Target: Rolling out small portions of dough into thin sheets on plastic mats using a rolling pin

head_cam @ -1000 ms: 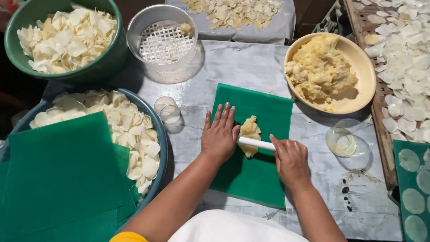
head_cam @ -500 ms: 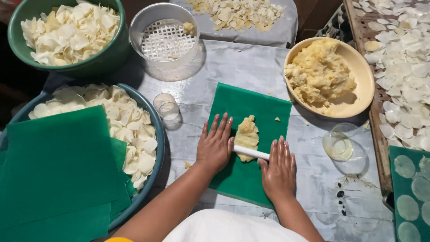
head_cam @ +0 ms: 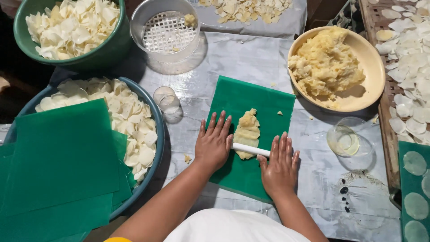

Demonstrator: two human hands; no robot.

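Note:
A green plastic sheet (head_cam: 264, 101) lies on the table with a flattened strip of yellow dough (head_cam: 247, 130) on it. Across the dough's near end lies a thin white rolling rod (head_cam: 251, 149). My left hand (head_cam: 215, 143) presses flat on the rod's left end, fingers spread. On the rod's right end rests my right hand (head_cam: 280, 166), palm down, fingers together. Neither hand grips the rod; both palms lie on it.
A yellow bowl (head_cam: 374, 67) of dough stands at right, a small glass dish (head_cam: 345, 141) below it. Left are a blue basin (head_cam: 152, 134) of white slices under green sheets (head_cam: 62, 152), a green bowl (head_cam: 103, 49), a sieve (head_cam: 165, 31), a small glass (head_cam: 166, 101). A tray of discs (head_cam: 410, 58) lines the right edge.
The rod has rolled towards me from the dough's middle to its near end, and both hands came with it. The dough is longer and flatter than a second ago.

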